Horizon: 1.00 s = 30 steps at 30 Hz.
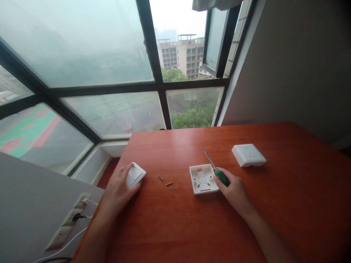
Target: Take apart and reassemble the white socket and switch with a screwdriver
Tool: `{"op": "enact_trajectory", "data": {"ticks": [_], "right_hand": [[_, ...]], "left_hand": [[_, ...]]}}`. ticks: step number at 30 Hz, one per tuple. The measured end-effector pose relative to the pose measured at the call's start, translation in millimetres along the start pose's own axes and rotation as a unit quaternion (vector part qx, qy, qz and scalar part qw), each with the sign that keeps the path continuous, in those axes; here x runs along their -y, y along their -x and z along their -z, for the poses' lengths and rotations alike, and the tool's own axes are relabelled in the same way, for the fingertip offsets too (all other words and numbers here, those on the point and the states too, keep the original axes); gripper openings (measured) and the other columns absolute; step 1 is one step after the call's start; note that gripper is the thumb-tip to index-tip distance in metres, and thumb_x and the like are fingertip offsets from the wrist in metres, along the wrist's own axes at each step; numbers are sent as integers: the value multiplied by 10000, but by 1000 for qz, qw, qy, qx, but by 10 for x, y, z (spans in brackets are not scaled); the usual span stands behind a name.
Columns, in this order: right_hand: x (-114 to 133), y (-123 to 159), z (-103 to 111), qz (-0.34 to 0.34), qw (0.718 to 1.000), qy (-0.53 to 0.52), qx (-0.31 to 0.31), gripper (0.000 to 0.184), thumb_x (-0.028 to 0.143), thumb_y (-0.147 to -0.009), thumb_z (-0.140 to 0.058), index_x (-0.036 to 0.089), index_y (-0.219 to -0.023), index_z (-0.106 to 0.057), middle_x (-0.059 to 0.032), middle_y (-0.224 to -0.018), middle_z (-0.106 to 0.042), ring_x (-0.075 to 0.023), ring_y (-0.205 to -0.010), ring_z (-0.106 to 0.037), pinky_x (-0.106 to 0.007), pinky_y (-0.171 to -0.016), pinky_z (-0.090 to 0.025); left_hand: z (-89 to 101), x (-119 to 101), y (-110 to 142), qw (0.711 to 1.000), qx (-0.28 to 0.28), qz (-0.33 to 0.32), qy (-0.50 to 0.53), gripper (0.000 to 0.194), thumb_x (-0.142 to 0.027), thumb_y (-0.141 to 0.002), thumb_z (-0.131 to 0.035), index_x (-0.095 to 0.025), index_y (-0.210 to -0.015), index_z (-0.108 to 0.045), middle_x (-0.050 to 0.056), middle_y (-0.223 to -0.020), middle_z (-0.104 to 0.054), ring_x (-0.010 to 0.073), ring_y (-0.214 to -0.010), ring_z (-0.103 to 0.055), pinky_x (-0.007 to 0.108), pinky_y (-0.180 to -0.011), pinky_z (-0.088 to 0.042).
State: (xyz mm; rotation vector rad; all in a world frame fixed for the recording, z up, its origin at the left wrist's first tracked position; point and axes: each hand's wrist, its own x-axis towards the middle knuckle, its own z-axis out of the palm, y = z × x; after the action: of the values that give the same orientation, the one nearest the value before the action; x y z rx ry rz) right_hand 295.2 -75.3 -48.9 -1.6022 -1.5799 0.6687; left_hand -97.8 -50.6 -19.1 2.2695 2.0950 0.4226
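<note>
On the left side of the table, my left hand [120,182] is closed around the edges of a white wall switch [136,174]. My right hand [232,187] grips the green handle of a screwdriver [222,177], its metal shaft slanting up and to the left. Beneath that hand lies a square white mounting box [204,189], its hollow side facing up and its right edge partly covered by my fingers. Two small screws, one screw [160,178] farther back and another screw [169,184] nearer, rest between the switch and the box.
A white socket on its box [249,155] stands at the right rear of the reddish-brown table [175,226]. Windows [115,113] rise behind the table. Wall outlets [72,216] with plugged-in cords sit low at the left, beside the table edge.
</note>
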Motion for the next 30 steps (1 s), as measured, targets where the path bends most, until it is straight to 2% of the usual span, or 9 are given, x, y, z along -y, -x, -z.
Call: {"op": "enact_trajectory", "data": {"ticks": [4,7,11,15,19,25,30], "right_hand": [[4,-2,-5,3,1000,7,-6,342,396,-856,-535,171,-1069,-681,-101,-998,-752,-267,-909,-705,-348,-785,-547],[7,-7,-12,6,1000,13,-7,344,393,-858,-532,166,-1067,-684,-103,-1000,-752,-263,-910,-706,-345,-789,-548],[7,-1,-11,14,1000,24,-12,352,378,-859,-525,159,-1086,-682,-111,-1018,-750,-266,-928,-705,-358,-811,-548],[-2,19,17,27,999,40,-18,349,359,-854,-520,163,-1087,-689,-121,-1038,-746,-276,-947,-704,-368,-825,-548],[-21,29,48,35,998,55,-24,332,335,-846,-519,176,-1084,-688,-116,-1048,-745,-280,-961,-701,-374,-835,-543],[-42,27,80,34,996,74,-37,326,324,-835,-522,195,-1087,-685,-105,-1028,-750,-281,-943,-705,-376,-818,-548],[-48,25,128,32,996,82,-32,326,354,-848,-524,186,-1075,-687,-106,-1022,-753,-272,-941,-709,-349,-803,-554]], "left_hand": [[34,-29,-3,1000,-5,2,3,627,-354,-754,-589,-191,-1340,-436,106,-1301,-546,301,-1160,-564,422,-999,-448],[67,-171,-38,1000,-8,-3,14,626,-351,-748,-596,-180,-1332,-451,109,-1283,-555,304,-1165,-557,420,-1001,-446],[73,-586,-150,996,10,-53,75,677,-273,-726,-617,-215,-1370,-419,94,-1311,-538,288,-1149,-561,419,-981,-457],[-2,-1063,-314,986,37,-127,103,682,-219,-686,-654,-202,-1341,-464,111,-1310,-534,299,-1168,-528,426,-985,-445],[-118,-1350,-436,978,61,-171,99,688,-236,-701,-662,-197,-1354,-449,118,-1303,-528,293,-1166,-514,430,-999,-430],[-275,-1442,-409,974,78,-191,96,693,-265,-706,-693,-202,-1349,-443,125,-1326,-506,293,-1189,-496,435,-1025,-408],[-300,-1432,-353,966,87,-212,118,729,-233,-696,-692,-219,-1372,-419,121,-1356,-482,287,-1213,-481,443,-1048,-391]]}}
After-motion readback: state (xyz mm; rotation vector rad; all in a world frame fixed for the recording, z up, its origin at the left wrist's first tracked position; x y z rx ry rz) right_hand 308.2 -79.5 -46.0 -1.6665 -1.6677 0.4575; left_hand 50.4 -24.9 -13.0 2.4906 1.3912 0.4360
